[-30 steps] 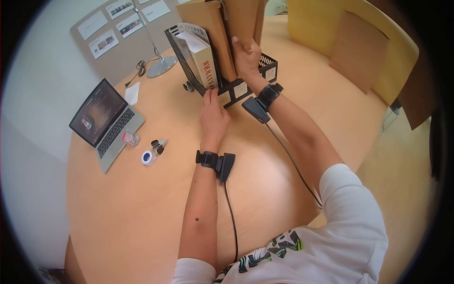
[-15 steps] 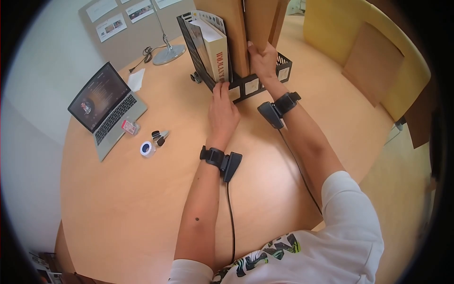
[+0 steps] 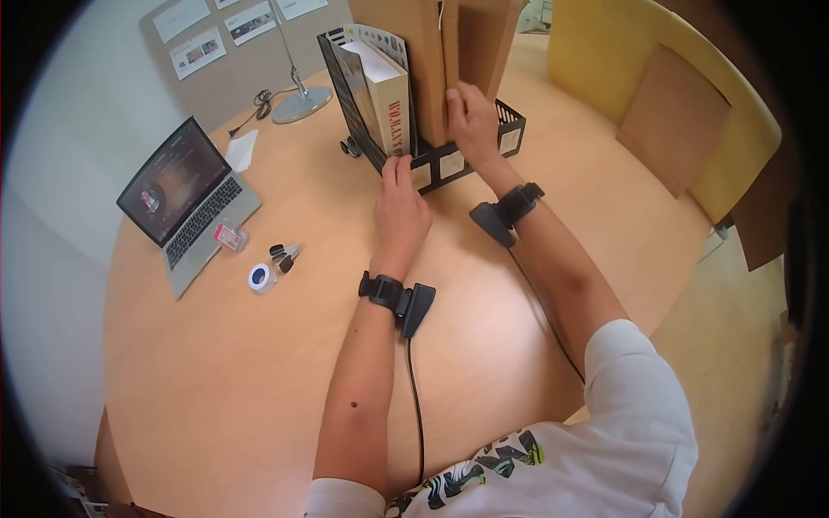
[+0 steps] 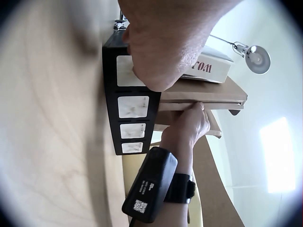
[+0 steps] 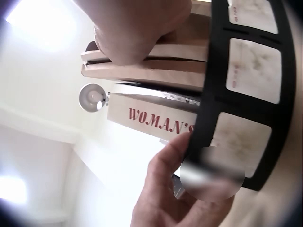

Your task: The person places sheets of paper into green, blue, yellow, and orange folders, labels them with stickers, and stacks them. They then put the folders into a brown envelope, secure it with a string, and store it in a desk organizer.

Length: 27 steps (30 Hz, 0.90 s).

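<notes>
A black file organizer with white label cards on its front stands on the table. In its left slot is a thick cream book with red letters on the spine. My left hand grips the organizer's front rim, fingertips right at the foot of the spine; its thumb is blurred in the right wrist view. To the right stand brown cardboard folders. My right hand holds the front edge of one brown folder, fingers over that edge in the left wrist view.
On the left of the round table are an open laptop, a small red-and-clear box, a tape roll and a black-handled tool. A lamp base stands behind. A yellow chair is at the right.
The folder at my right hand has shifted left, close against its brown neighbour, with its narrow edge now facing forward. My left hand stays at the organizer's front while the head view has shifted.
</notes>
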Motion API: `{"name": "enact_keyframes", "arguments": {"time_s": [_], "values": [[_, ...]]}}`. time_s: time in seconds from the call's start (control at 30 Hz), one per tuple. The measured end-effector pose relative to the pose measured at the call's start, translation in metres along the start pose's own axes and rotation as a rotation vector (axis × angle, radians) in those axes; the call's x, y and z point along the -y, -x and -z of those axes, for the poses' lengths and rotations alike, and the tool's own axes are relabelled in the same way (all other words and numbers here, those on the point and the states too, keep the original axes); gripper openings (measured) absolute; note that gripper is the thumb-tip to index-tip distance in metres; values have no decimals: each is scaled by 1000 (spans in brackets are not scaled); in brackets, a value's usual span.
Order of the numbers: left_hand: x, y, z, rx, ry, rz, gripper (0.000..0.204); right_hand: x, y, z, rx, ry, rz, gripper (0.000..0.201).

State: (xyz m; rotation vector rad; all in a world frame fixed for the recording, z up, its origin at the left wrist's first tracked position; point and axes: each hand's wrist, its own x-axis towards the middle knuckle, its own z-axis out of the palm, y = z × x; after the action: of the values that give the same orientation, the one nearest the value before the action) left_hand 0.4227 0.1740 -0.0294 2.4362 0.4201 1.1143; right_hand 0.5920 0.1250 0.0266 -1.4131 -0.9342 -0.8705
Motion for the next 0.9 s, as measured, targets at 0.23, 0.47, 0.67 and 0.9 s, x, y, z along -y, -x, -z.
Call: {"name": "enact_keyframes", "arguments": {"time_s": [0.23, 0.47, 0.67, 0.9], "values": [[-4, 2, 1, -34, -17, -27, 50, 1, 4, 12, 81, 93, 5, 24], [-3, 3, 0, -28, -14, -6, 50, -53, -12, 22, -200, 27, -286, 74], [0, 2, -3, -62, -24, -42, 50, -50, -5, 28, 335, 187, -494, 53], [-3, 4, -2, -44, 3, -31, 50, -64, -1, 3, 268, 311, -429, 38]]}}
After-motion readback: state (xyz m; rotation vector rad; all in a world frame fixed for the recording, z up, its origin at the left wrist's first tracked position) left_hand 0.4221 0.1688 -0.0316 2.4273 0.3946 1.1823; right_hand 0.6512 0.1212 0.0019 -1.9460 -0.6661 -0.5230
